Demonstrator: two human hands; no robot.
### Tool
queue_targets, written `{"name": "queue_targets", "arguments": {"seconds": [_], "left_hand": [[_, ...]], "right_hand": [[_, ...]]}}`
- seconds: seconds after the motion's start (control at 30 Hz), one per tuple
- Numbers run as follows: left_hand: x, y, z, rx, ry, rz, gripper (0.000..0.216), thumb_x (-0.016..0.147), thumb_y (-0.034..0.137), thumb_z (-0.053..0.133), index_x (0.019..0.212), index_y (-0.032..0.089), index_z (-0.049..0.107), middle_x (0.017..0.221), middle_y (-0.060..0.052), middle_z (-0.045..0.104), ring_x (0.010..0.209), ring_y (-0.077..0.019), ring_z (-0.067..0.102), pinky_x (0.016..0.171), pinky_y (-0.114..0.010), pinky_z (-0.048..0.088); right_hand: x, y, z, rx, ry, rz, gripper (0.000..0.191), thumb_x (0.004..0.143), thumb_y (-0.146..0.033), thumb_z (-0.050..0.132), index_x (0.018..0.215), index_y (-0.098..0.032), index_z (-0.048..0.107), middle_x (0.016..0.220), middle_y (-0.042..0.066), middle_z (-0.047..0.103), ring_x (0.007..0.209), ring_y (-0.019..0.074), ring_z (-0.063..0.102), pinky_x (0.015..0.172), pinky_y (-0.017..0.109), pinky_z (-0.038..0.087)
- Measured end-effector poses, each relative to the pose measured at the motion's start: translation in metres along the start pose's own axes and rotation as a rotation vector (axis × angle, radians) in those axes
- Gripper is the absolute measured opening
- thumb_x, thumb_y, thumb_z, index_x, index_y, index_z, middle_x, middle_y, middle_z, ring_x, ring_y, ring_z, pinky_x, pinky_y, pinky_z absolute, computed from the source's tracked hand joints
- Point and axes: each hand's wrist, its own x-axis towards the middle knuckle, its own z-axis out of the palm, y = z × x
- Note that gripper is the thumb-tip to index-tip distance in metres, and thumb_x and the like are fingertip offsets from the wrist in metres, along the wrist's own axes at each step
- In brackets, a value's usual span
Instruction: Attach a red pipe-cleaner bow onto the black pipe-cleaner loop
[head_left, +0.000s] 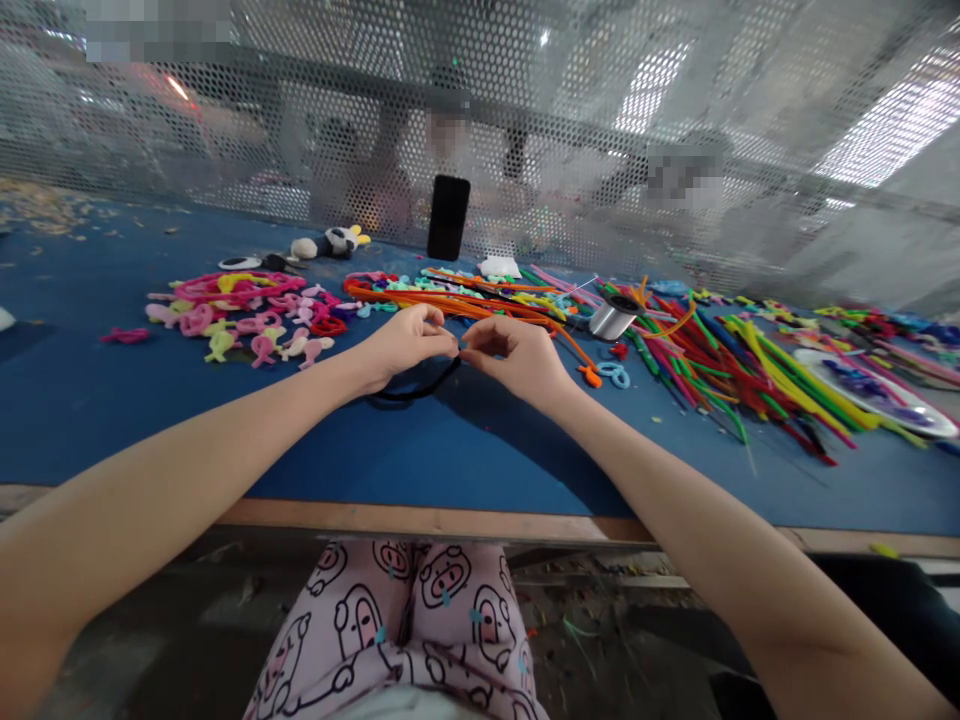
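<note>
Two bare hands pinch a black fuzzy stem above a craft-strewn blue surface

Seen from the wearer's head, two forearms reach in over a blue surface [300,450]. The left hand [409,342] and right hand [521,358] meet near the middle, fingertips almost touching. Each has thumb and fingers closed on a thin black fuzzy stem [426,392]; it curves from their fingertips down and left, passing below the left hand. Exactly how the fingertips overlap is too small to tell.

Just beyond the hands lies a bundle of long orange stems [480,302]. Left of it spreads a pile of small twisted shapes [262,300], mostly pink, some pale green. Behind that pile are scissors [281,263] and a small black-and-white figure [341,242] with a yellow part.

Right of the hands, a spool of silvery wire [613,318] lies tilted, with a pale blue looped piece [613,375] nearer the wearer. Further right fan out many loose coloured stems [720,370], and a white dish [934,420] holds purple pieces.

At the back, a dark phone [448,218] stands upright before a perforated metal screen [300,110]. Below the surface's edge show the wearer's pig-print trousers [450,610].
</note>
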Motion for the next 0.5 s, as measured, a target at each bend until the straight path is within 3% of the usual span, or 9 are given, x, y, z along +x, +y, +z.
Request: {"name": "queue_targets", "arguments": {"seconds": [0.23,0.5], "left_hand": [[0.0,0.002,0.001,-0.037,0.019,-0.023,0.04,0.062,0.017,0.069,0.094,0.02,0.045,0.074,0.001,0.067,0.062,-0.0108,0.055,0.06,-0.026,0.035],[0.0,0.002,0.0,-0.085,0.026,-0.012,0.042,0.063,0.015,0.072,0.099,0.019,0.051,0.075,0.002,0.067,0.06,-0.009,0.055,0.055,-0.023,0.037]], "right_hand": [[-0.004,-0.008,-0.002,-0.138,0.028,-0.128,0.012,0.086,-0.027,0.068,0.089,-0.021,0.078,0.088,0.004,0.077,0.078,0.0172,0.071,0.075,0.031,0.057],[-0.004,-0.015,0.0,-0.164,0.07,-0.058,0.012,0.086,-0.027,0.065,0.085,-0.021,0.076,0.085,0.005,0.076,0.076,0.0187,0.069,0.073,0.033,0.055]]}}
